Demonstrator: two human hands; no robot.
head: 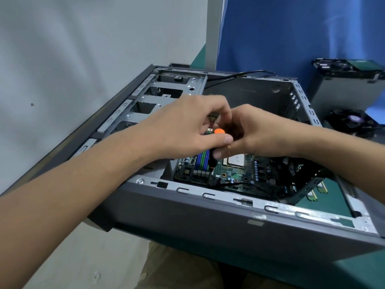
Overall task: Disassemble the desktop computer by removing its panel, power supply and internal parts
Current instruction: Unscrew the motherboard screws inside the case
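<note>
The grey computer case [208,213] lies on its side with its panel off. Inside lies the green motherboard [235,174], with blue and green memory slots [203,161] and a bare processor [237,160]. Both hands meet over the middle of the case. My left hand [187,126] grips the top of a black screwdriver [212,159] with an orange cap, thumb lying across it. My right hand [256,132] curls round the same handle from the right. The screwdriver stands nearly upright with its tip hidden near the board.
Empty metal drive bays [158,97] fill the case's far left. A removed power supply [345,84] and a cooler fan [352,122] sit at the right on the green table [354,272]. Memory sticks [314,192] lie beyond the case. A black cable [239,77] crosses the case's far rim.
</note>
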